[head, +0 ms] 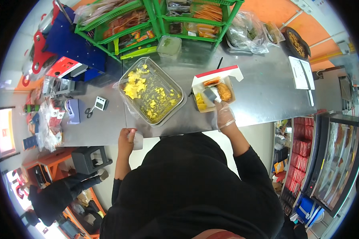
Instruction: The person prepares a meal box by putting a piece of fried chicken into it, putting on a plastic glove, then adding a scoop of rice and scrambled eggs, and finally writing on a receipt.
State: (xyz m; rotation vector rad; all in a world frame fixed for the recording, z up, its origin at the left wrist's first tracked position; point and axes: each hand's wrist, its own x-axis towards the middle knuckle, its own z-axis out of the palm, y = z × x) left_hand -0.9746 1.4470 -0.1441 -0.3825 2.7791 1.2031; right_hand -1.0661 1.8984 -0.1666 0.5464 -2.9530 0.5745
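My right hand [225, 116], in a clear plastic glove, reaches to the near edge of an open cardboard food box [211, 109]. Its fingertips are at a small white and grey item [213, 95] in the box; whether they grip it is hard to tell. Inside the box lie a fried golden piece [224, 91], yellow pieces [200, 102] at the left and orange strips [212, 81] near the lid. My bare left hand [128, 139] holds a white slip of paper [138, 141] at the table's front edge. Between the hands and farther back sits a metal tray [167, 112] with scrambled egg-like yellow food [136, 85].
Green basket racks [157, 21] with packets stand along the back, a lidded tub [169, 47] before them. Scissors [89, 112] and a digital timer [101, 103] lie left. A knife [307, 80] rests on a white board [297, 73] at right. Another person [53, 197] stands far lower left.
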